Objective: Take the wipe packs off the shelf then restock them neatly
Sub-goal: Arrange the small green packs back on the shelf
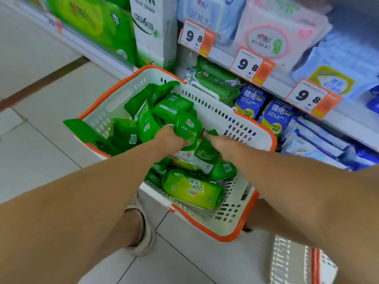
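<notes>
My left hand (171,138) clamps 1 green wipe pack (187,128) mid-basket (264,138), long axis toward the shelf (272,85), while my right hand (220,143), fingers straight, touches packs just beside it.

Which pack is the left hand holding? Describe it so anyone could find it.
Start at the white basket with the orange rim on the floor by the shelves. Near its middle, the left hand grips a small green wipe pack. Unlike the loose packs around it, it is lifted above the pile.

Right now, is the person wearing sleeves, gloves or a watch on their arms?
No. Both forearms are bare right down to the left hand and right hand: no sleeves, gloves, watch or rings show. Below, a beige shoe is worn.
</notes>
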The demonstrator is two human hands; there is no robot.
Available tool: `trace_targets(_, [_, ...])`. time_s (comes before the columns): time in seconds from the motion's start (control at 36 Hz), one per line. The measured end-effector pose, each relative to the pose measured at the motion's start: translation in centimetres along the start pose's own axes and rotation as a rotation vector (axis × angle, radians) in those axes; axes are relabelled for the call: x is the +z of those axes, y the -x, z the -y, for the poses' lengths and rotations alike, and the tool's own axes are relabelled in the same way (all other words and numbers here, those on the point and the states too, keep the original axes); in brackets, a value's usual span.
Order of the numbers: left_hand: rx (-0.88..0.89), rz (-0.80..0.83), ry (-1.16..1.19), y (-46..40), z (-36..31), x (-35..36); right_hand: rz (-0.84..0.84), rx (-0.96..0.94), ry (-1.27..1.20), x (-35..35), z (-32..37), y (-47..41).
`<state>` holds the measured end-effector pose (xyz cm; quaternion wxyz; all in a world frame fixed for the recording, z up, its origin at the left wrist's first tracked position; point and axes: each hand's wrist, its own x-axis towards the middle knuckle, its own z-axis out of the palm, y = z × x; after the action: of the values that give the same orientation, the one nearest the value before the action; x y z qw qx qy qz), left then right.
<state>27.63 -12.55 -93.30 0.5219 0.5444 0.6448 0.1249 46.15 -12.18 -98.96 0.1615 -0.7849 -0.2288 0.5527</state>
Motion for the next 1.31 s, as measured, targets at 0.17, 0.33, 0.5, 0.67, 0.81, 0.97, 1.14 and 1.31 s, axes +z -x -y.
trace_targets(0.17, [-0.053,-0.111,0.053,0.9,0.5,-2.3,0.069,0.093,-0.122,2.2,-1.6,-1.1])
trace_targets(0.33, [-0.068,-0.150,0.178,2.6,-0.4,-4.2,0.147,-0.020,-0.164,2.3,-1.5,4.3])
trace_targets(0.5, [-0.008,-0.135,0.350,6.0,-4.0,-6.6,0.275,-0.283,-0.166,-1.0,6.7,12.1])
trace_targets(0.67, [0.122,-0.053,0.666,11.8,-13.4,-10.7,0.128,-0.783,-0.060,-3.2,16.0,22.6])
trace_targets(0.81, [0.329,0.058,0.567,16.0,-18.0,-12.0,0.166,-0.853,-0.262,-4.8,17.7,27.6])
trace_targets(0.97, [0.544,-0.083,0.620,17.2,-20.6,-13.0,0.518,-0.818,-0.472,-8.4,18.0,32.0])
trace_targets(1.14, [0.700,-0.094,0.627,17.5,-24.8,-13.6,0.476,-0.999,-0.212,-11.1,17.9,32.8])
trace_targets(1.31, [0.774,-0.260,0.414,14.1,-29.1,-12.8,0.221,-1.066,-0.454,-11.9,19.9,31.1])
